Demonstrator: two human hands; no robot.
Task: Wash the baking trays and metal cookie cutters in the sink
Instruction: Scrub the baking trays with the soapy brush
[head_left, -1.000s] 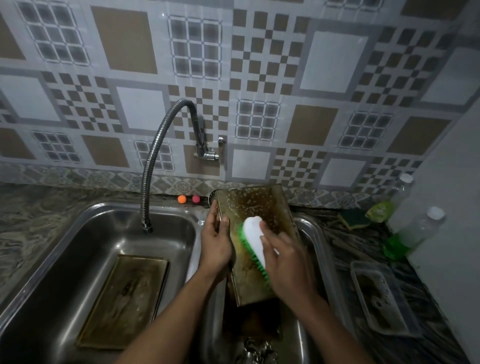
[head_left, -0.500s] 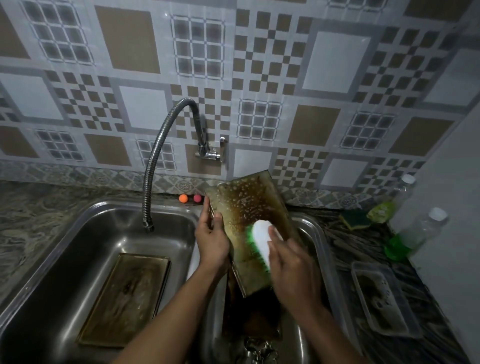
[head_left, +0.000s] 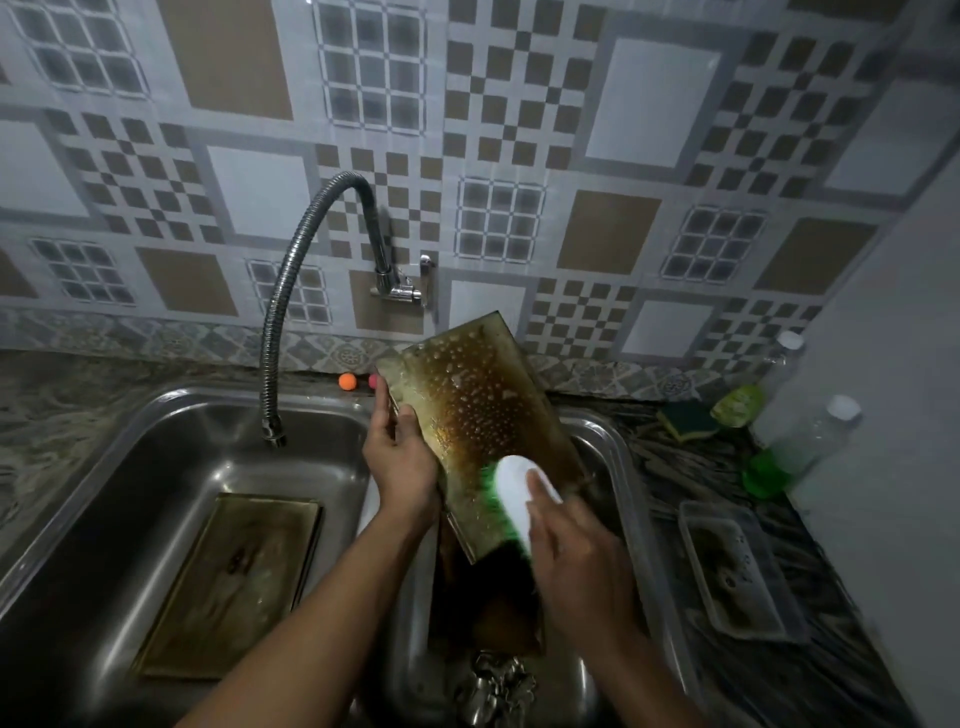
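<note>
Left grip (head_left: 402, 467): fingers curled round the left long edge of the tray (head_left: 483, 415), thumb lying on the face. It is holding the tray, not just propping it.

Right grip (head_left: 576, 561): closed round a brush (head_left: 511, 499), white back up, green bristles pressed to the tray face. The brush sits at the near end of the tray, just right of the left grip and lower than it.

Tray attitude: tilted, far end raised toward the wall, near end dipping into the right basin of the sink (head_left: 618, 467). Long axis runs away from the right grip, up and slightly to the left. Suds and brown residue cover the face beyond the brush, up to the far edge.

Key relation: nearly all of the soiled face lies beyond the brush along that axis. Judgement: the next stroke has to run away from the right grip, lengthwise toward the far end. The left grip is beside the stroke path, not in it, so it can brace the edge. Risk: a wet, soapy edge could slip if the brush pushes hard.

Below the right grip, at the bottom of the same basin: a heap of metal cutters (head_left: 493, 686), details too dark to read. Something dark lies under the held tray; cannot tell what.

Left of the left grip, in the other basin: a second tray (head_left: 228, 587) lying flat, untouched by either grip, below the hose tap (head_left: 291, 291). No water seen running.

Right of the right grip, on the counter (head_left: 670, 467): a clear tub (head_left: 737, 571), a sponge (head_left: 685, 421), bottles (head_left: 810, 436).
</note>
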